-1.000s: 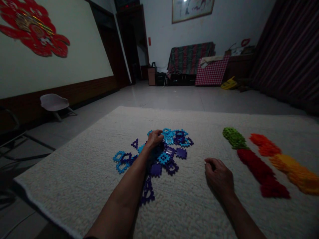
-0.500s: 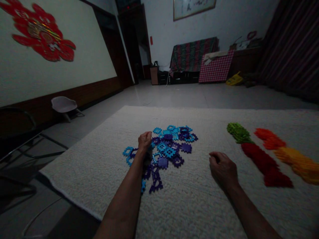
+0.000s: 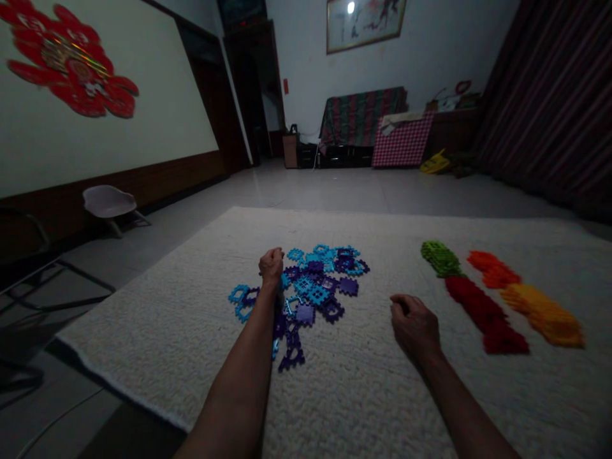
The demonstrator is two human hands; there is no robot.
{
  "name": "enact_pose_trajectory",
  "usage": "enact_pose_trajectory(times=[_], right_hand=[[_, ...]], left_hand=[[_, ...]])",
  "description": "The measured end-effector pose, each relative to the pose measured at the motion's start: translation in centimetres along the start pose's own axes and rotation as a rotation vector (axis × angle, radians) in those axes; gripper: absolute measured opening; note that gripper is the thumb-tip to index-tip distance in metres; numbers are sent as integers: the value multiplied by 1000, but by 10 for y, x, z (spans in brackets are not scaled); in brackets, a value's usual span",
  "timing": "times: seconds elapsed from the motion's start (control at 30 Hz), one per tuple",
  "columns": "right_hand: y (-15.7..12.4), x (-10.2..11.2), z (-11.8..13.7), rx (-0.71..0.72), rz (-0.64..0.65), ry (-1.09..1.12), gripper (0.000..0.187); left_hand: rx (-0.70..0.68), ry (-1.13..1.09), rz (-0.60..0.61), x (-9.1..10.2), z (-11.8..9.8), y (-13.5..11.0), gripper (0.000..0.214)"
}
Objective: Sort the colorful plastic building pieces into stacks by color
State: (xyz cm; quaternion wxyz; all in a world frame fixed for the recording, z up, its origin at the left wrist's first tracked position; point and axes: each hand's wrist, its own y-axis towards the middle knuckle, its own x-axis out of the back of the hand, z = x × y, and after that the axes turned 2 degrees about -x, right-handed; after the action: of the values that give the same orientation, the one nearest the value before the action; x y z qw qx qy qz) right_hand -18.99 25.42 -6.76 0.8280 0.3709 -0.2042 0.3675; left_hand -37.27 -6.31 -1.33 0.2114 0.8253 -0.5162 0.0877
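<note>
A loose heap of blue and purple flat plastic pieces (image 3: pixel 319 282) lies on a white shaggy rug (image 3: pixel 363 389). My left hand (image 3: pixel 271 264) is closed in a fist at the heap's left side, and what it holds, if anything, is hidden. My right hand (image 3: pixel 414 325) rests on the rug to the right of the heap with its fingers curled under, apart from the pieces. Further right lie sorted rows of pieces: green (image 3: pixel 440 258), dark red (image 3: pixel 482 314), orange (image 3: pixel 492 269) and yellow (image 3: pixel 545 315).
The rug's left edge (image 3: pixel 109 376) meets grey tiled floor. A small pale stool (image 3: pixel 109 203) stands by the left wall, and dark chair legs (image 3: pixel 52 287) lie near it. A covered sofa (image 3: pixel 361 118) and a checked board (image 3: pixel 401 140) stand at the far wall.
My left hand has drawn back from the middle of the blue and purple heap to its left side and closed into a fist. My right hand has stayed put.
</note>
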Motion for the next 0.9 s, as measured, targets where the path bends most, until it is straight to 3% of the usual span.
enact_pose_trajectory(times=[0.1, 0.17, 0.3, 0.43, 0.57, 0.7, 0.9], right_hand=[[1, 0, 1, -7, 4, 12, 29], [2, 0, 1, -18, 7, 18, 28], [1, 0, 2, -25, 8, 32, 28], [1, 0, 1, -9, 0, 51, 28], [0, -1, 1, -2, -5, 71, 28], [0, -2, 1, -6, -6, 69, 28], [0, -1, 0, 0, -9, 71, 27]], left_hand=[[-28, 7, 68, -13, -9, 2, 35], [-26, 41, 90, -8, -11, 4, 35], [16, 132, 48, 30, -6, 0, 34], [56, 245, -35, 74, 7, -23, 35], [100, 408, -78, 96, 22, -52, 45], [104, 417, -3, 81, 27, -67, 46], [82, 288, 94, 27, 10, -59, 43]])
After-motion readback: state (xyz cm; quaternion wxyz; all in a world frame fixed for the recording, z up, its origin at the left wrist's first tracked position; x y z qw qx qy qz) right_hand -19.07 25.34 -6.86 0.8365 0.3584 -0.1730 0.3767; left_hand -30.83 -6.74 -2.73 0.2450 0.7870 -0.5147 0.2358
